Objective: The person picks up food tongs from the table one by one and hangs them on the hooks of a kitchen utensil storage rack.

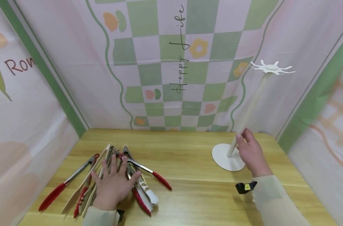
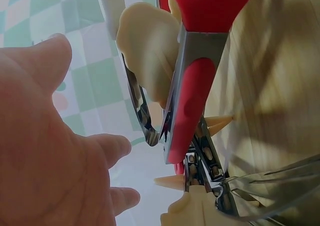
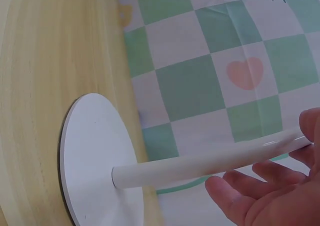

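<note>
On the table's left side lies a fanned-out pile of tongs, some with red handles or tips, some metal, some wooden-looking. My left hand (image 1: pixel 114 186) hovers over it with fingers spread. In the left wrist view, that palm faces red-and-metal tongs (image 2: pixel 192 101) and a pair with a pale scalloped tip (image 2: pixel 149 48), with a gap between. At the right stands a white rack with a round base (image 1: pixel 223 159), a tall pole (image 1: pixel 253 106) and a ring of hooks (image 1: pixel 271 67) on top. My right hand (image 1: pixel 251 153) holds the lower pole between thumb and fingers.
The wooden table (image 1: pixel 182 163) is backed by a checkered cloth (image 1: pixel 171 72) and has cloth walls on both sides. A pair of red-handled tongs (image 1: pixel 161 180) splays out from the pile toward the middle. The hooks of the rack carry nothing.
</note>
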### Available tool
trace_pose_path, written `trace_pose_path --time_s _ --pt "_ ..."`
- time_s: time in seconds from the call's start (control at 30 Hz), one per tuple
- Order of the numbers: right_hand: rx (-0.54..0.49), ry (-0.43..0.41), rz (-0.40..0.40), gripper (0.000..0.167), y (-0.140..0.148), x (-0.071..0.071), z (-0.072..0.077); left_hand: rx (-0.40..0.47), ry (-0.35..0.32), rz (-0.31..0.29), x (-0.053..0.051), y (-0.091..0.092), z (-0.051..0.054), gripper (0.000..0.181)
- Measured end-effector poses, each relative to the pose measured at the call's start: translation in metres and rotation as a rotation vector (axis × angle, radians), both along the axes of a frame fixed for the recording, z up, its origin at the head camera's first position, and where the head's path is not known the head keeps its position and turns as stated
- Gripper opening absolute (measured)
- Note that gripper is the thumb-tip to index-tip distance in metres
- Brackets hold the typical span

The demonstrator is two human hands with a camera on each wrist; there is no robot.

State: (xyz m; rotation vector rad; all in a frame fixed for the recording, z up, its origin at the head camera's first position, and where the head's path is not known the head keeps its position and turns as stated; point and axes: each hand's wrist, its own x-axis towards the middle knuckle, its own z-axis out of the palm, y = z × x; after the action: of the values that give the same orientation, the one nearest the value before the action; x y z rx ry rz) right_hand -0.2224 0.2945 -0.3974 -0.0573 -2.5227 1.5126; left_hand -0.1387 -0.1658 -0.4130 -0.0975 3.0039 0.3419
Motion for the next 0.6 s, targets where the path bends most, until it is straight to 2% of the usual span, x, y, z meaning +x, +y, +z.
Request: trace_pose_path --time_s 0.23,0.6 --pt "0.001 -0.022 -0.039 0.069 -0.001 -0.005 -0.003 0.005 0.009 -0.007 0.001 0.001 -0.001 0.105" --pt "0.005 -0.005 -0.112 0.057 -0.004 -0.012 -0.005 0.018 0.013 -0.013 0.001 0.001 -0.001 0.105"
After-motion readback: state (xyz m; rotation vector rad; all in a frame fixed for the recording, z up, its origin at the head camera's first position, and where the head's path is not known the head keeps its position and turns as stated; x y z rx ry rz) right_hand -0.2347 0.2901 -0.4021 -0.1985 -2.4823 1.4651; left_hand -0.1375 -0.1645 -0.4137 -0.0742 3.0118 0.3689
